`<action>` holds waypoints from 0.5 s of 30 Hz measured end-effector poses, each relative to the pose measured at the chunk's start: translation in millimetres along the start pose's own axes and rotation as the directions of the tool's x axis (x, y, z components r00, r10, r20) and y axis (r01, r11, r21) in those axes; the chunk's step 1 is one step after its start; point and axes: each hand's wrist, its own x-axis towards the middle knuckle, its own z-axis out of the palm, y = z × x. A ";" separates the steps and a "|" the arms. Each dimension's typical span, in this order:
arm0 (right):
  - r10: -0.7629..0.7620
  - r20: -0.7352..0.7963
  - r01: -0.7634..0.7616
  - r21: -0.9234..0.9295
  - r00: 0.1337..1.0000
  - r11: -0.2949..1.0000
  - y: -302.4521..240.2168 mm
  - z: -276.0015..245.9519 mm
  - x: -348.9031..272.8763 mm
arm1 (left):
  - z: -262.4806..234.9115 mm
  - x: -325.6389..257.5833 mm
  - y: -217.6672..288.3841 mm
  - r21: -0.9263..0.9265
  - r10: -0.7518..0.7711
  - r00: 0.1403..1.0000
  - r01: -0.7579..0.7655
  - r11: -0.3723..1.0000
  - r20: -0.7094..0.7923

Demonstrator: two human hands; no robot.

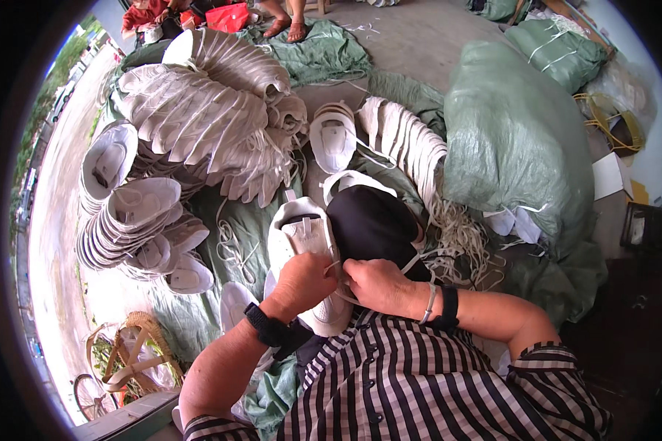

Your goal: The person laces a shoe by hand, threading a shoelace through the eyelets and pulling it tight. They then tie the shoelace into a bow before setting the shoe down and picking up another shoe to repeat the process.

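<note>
- The left hand (pixel 305 279), a dark band at its wrist, sits just below the middle of the frame, its fingers curled down onto the side of a white low-cut shoe upper with a padded tongue (pixel 301 242); it grips the upper near the lace holes.
- The right hand (pixel 375 283), with a pale bracelet and a dark band at the wrist, lies just beside the left one, fingers pinched shut on a flat white shoelace (pixel 419 257) that runs off toward the right.
- The white shoe upper rests in the person's lap at the centre of the frame, toe pointing up the picture, partly against a black rounded cloth bundle (pixel 371 220).
- A loose tangle of flat white laces (pixel 463 242) lies right of centre, touching the black bundle's far side.
- Long stacks of nested white shoe uppers (pixel 191 110) fill the upper left; shorter stacks (pixel 132 220) curve along the left edge.
- Another row of stacked uppers (pixel 408 140) stands above centre, beside a single upper (pixel 332 136) lying open.
- A large stuffed green woven sack (pixel 515 140) fills the upper right.
- A green tarpaulin sheet (pixel 235 235) covers the ground under the stacks.
- The person's black-and-white striped shirt (pixel 419 382) fills the lower middle.
- Another person's sandalled feet (pixel 287 28) show at the top edge.
</note>
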 end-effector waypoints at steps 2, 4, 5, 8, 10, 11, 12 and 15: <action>0.034 -0.024 -0.031 0.139 0.999 0.990 1.5 5.2 5.7 | 2.2 -0.9 1.8 0.002 -0.038 0.999 0.038 0.999 -0.015; 0.279 0.268 -0.369 0.394 0.922 0.842 -5.4 -9.1 9.0 | 9.3 -3.6 5.0 0.010 -0.100 0.992 0.101 0.995 -0.077; 0.367 0.587 -0.680 0.498 0.721 0.539 -8.8 -18.4 15.7 | 14.6 -7.3 7.0 0.024 -0.117 0.985 0.121 0.992 -0.131; 0.378 0.598 -0.703 0.534 0.707 0.470 -2.9 -8.7 17.7 | 24.1 -17.8 11.3 -0.030 -0.136 0.970 0.132 0.991 -0.202; 0.363 0.549 -0.655 0.569 0.753 0.498 -3.7 -1.9 15.5 | 23.1 -25.9 15.6 -0.049 -0.127 0.960 0.119 0.992 -0.250; 0.336 0.517 -0.611 0.583 0.787 0.535 -7.6 -2.4 15.2 | 24.6 -30.3 14.8 -0.064 -0.130 0.955 0.117 0.991 -0.266; 0.284 0.473 -0.525 0.524 0.834 0.671 -11.0 -6.3 13.2 | 25.3 -33.5 14.2 -0.078 -0.132 0.950 0.115 0.990 -0.283; -0.196 0.150 0.215 -0.118 0.969 0.970 3.3 1.1 7.6 | 25.4 -34.5 17.7 0.054 -0.161 0.964 0.176 0.983 -0.210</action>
